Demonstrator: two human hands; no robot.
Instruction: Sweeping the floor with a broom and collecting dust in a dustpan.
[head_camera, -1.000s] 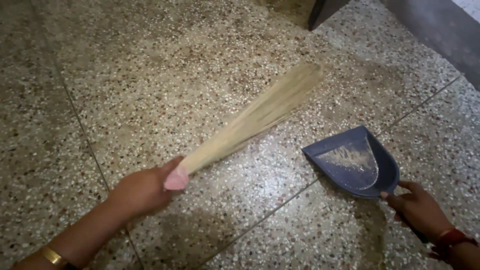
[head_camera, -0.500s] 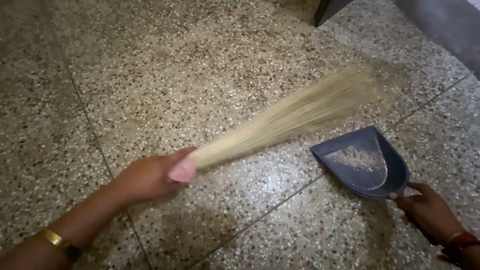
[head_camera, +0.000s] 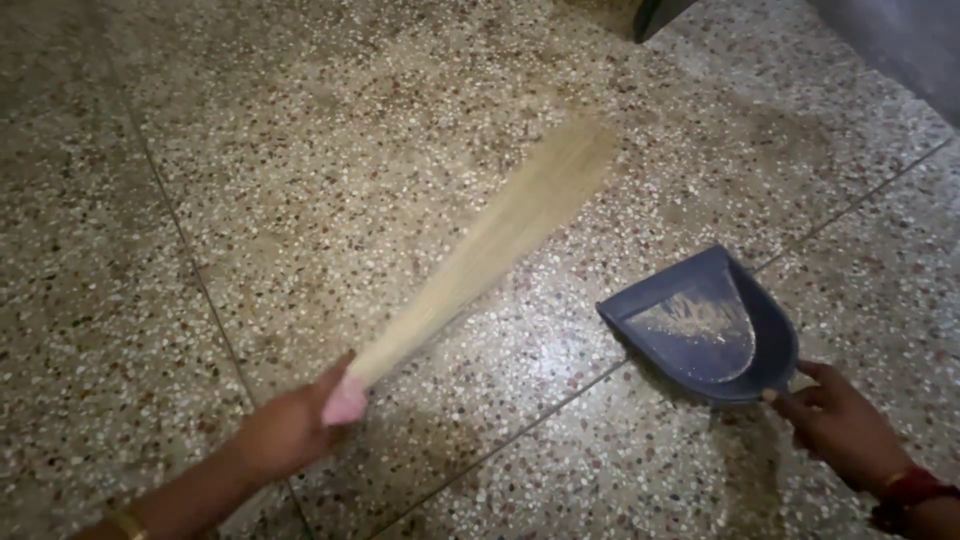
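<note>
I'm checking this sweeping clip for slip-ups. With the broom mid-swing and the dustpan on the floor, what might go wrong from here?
1. The grass broom, blurred in the left hand, points away from the blue dustpan, so dirt may scatter across the speckled floor instead of entering.
2. The right hand grips only the dustpan's rear, so a hard stroke could nudge it.
3. The pale grit already inside might spill if it tips.

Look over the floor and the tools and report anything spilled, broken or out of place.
Nothing stands out. The left hand holds the pale straw broom with a pink handle end, blurred by motion. The right hand grips the blue plastic dustpan, which holds light dust. The speckled terrazzo floor looks intact.
</note>
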